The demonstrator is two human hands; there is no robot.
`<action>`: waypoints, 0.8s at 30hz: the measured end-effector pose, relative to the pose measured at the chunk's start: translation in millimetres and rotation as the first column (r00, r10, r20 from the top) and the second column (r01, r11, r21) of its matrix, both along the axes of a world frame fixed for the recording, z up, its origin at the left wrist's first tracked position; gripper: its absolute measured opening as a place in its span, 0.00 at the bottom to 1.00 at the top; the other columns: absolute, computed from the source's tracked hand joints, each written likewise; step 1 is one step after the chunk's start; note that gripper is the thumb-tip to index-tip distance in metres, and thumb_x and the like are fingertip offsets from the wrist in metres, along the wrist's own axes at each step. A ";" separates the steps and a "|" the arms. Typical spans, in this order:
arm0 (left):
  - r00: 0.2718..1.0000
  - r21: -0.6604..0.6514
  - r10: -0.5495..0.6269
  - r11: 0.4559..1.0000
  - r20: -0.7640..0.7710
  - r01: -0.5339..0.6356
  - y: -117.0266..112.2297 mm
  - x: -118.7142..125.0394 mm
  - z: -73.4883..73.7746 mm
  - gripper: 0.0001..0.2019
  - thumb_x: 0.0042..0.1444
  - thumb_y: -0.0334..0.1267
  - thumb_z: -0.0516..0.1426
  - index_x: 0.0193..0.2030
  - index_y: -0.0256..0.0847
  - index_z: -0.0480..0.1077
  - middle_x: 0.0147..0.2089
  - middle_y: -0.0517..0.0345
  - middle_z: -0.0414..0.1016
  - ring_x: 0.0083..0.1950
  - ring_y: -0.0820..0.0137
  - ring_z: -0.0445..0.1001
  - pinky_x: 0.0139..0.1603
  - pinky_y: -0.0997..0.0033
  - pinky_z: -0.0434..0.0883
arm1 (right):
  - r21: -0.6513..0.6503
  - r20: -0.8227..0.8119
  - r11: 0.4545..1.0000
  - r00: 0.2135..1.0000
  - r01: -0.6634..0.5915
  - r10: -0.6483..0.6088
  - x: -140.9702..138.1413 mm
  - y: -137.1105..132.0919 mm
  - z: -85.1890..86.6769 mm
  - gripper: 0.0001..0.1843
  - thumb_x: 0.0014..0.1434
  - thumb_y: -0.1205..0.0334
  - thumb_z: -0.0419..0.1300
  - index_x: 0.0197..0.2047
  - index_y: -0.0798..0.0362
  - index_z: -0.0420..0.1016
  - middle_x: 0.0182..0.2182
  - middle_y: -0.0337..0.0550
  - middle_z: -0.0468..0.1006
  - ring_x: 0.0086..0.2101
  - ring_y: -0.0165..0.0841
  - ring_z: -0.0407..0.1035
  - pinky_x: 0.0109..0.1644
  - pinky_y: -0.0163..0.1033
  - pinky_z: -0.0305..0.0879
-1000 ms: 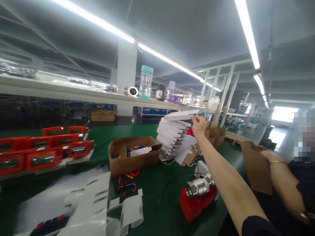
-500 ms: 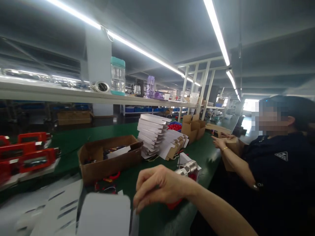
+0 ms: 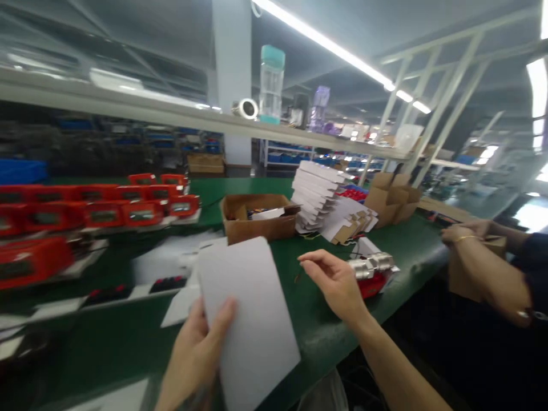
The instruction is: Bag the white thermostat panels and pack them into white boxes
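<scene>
Cardboard is what the left hand [image 3: 194, 354] has: a white sheet [image 3: 248, 314], flat and unfolded, held up in front of the brown box [image 3: 257, 220], nearer the person than the box and above the green table [image 3: 308, 325]. The thumb lies on the sheet's face near its lower left corner with the fingers behind, so the sheet is pinched at one corner. The right hand [image 3: 336, 282] is in front of the box and to its right, apart from the sheet, with fingers loosely parted and half curled, holding nothing. Just beside it, on the side away from the box, sits a red unit [image 3: 370, 282] with metal fittings on top.

The sheet looks light and fairly stiff: it stands out from the corner grip without drooping (thin board, probably, that would crease if squeezed hard). Its face is smooth, so a hold on two opposite edges would likely steady it better.

Right of the box stands a stack of white blanks [image 3: 317, 194]; left of it are rows of red cases [image 3: 98, 211]. Far to the box's right, a co-worker's hand [image 3: 464, 234] holds brown card.

A second ago the right hand was stretched out to the top of that stack, lifting the topmost blank. Half a second ago it hung low, fingers bent over a white sheet, and the left hand was out of view. Now the left hand has the sheet and the right is off it.
</scene>
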State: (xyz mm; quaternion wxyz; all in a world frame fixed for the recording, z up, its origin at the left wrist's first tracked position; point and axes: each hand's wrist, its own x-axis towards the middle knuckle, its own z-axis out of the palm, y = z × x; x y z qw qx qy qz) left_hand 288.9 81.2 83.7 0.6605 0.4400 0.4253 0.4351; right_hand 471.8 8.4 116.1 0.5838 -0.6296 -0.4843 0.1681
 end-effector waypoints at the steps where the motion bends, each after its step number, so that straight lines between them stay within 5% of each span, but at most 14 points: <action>1: 0.999 -0.038 -0.020 0.999 0.035 0.021 1.2 0.1 -2.0 0.23 0.50 0.46 0.61 0.51 0.41 0.65 0.36 0.54 0.78 0.31 0.65 0.77 0.32 0.68 0.74 | -0.009 -0.016 1.000 1.000 0.022 -0.023 -8.9 -6.9 -6.2 0.09 0.59 0.56 0.57 0.37 0.50 0.76 0.33 0.38 0.75 0.36 0.29 0.67 0.42 0.34 0.62; 6: 0.995 0.036 0.019 0.999 0.103 -0.023 10.4 14.5 -17.5 0.21 0.49 0.47 0.61 0.46 0.38 0.64 0.43 0.49 0.77 0.42 0.62 0.77 0.43 0.64 0.73 | -0.155 -0.107 0.972 0.981 -0.177 0.162 -57.1 -35.0 -35.9 0.07 0.59 0.55 0.58 0.36 0.48 0.75 0.34 0.38 0.73 0.37 0.30 0.66 0.40 0.33 0.61; 11: 0.997 0.088 0.013 0.996 0.078 -0.020 5.2 17.3 -27.2 0.18 0.52 0.45 0.59 0.44 0.38 0.63 0.45 0.49 0.76 0.44 0.63 0.76 0.46 0.63 0.72 | -0.254 -0.204 0.912 0.940 -0.322 0.275 -87.3 -28.8 -51.3 0.11 0.59 0.53 0.57 0.38 0.49 0.75 0.35 0.40 0.73 0.36 0.31 0.67 0.40 0.36 0.62; 24: 0.987 0.172 0.098 0.982 -0.131 -0.075 6.4 5.6 -30.6 0.17 0.53 0.48 0.58 0.43 0.40 0.63 0.41 0.53 0.76 0.42 0.64 0.76 0.46 0.65 0.70 | -0.258 -0.489 0.886 0.843 -0.386 0.224 -102.9 -13.8 -57.1 0.15 0.52 0.51 0.63 0.33 0.55 0.75 0.28 0.40 0.74 0.29 0.29 0.64 0.36 0.36 0.62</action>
